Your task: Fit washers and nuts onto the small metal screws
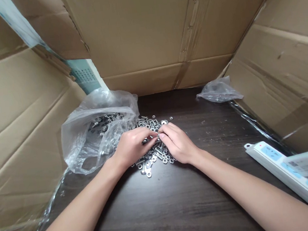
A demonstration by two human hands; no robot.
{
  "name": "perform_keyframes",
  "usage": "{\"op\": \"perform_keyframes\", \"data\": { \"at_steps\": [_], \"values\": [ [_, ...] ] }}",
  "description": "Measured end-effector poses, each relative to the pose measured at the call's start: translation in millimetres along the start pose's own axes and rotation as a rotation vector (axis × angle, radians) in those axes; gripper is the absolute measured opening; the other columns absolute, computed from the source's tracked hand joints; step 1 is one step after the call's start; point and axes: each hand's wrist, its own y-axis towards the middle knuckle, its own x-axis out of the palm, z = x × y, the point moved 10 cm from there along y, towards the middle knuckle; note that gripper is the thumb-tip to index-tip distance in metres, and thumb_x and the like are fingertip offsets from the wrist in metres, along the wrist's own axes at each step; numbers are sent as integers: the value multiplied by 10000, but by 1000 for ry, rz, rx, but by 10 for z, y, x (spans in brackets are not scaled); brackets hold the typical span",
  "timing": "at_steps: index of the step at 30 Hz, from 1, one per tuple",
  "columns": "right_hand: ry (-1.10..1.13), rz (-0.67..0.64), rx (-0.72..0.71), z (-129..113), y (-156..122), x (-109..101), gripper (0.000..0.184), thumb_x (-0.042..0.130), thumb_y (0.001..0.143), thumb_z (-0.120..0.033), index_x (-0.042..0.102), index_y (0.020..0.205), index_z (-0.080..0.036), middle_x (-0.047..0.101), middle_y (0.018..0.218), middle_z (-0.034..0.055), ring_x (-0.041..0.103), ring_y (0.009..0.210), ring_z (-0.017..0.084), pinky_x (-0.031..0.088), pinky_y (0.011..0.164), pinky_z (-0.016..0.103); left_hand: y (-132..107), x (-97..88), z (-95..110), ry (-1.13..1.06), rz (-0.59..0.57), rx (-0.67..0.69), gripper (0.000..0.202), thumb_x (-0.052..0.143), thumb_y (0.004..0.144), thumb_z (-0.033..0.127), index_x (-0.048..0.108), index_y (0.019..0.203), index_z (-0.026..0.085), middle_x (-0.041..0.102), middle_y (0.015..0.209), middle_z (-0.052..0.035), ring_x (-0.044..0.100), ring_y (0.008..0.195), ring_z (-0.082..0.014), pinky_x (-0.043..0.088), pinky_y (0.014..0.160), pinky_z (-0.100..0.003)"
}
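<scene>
Both forearms reach in from the lower corners of the frame and converge at centre. The person's left hand [131, 146] arches with thumb and fingers extended; the right hand [179, 144] curls inward. Their fingertips meet, pinching a small shiny metal piece [158, 135] at frame centre; exact type too small to tell. Beneath: a heap of loose silver metal bolts, nuts and washers [160, 156], hexagonal and ring-shaped, on a dark brown wood-grained tabletop [165, 207]. Centre left: a crinkled, translucent plastic bag [73, 140] containing similar hardware.
</scene>
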Motion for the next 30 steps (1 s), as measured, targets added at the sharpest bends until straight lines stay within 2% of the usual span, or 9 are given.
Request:
{"op": "perform_keyframes", "data": {
  "at_steps": [4, 13, 16, 19, 22, 30],
  "values": [
    [1, 6, 5, -7, 2, -2, 160, 406, 983, -218, 503, 856, -199, 570, 849, 48, 510, 822, 204, 409, 760, 359, 0, 21, -1, 2, -19, -10, 129, 580, 965, 228, 684, 954, 152, 711, 836, -37, 675, 748, -143, 536, 674, -260],
    [-26, 3, -2, 33, 2, 38, 304, 334, 1026, -268, 399, 734, -213, 504, 722, 31, 465, 743, 197, 370, 720, 351, -2, 33, 17, -21, -3, -12, 112, 581, 967, 209, 673, 977, 146, 706, 857, -39, 670, 765, -148, 534, 691, -271],
    [-15, 19, 20, 46, 1, 8, 297, 352, 1028, -274, 443, 752, -209, 519, 732, 31, 480, 772, 202, 374, 723, 348, -11, 36, -13, -31, -8, -34, 122, 580, 973, 229, 672, 981, 149, 708, 865, -44, 672, 778, -151, 537, 702, -272],
    [12, 51, 16, 20, -4, -44, 193, 408, 1003, -243, 508, 843, -201, 567, 818, 42, 506, 829, 205, 397, 752, 349, -17, 28, -30, -23, -7, -43, 123, 580, 974, 237, 667, 977, 150, 711, 872, -45, 672, 780, -155, 528, 694, -271],
    [7, 56, -9, -14, -8, -52, 127, 442, 975, -219, 511, 870, -199, 572, 841, 47, 511, 830, 204, 407, 749, 349, -19, 25, -25, -21, -3, -32, 113, 583, 969, 229, 663, 969, 148, 711, 871, -40, 669, 769, -151, 520, 685, -270],
    [-24, 26, -21, 5, 3, 12, 187, 401, 986, -217, 519, 843, -191, 563, 805, 49, 505, 814, 205, 408, 746, 353, -30, 59, -44, -35, -5, -34, 90, 598, 961, 210, 665, 965, 150, 698, 855, -27, 655, 765, -144, 513, 695, -264]
  ]
}}
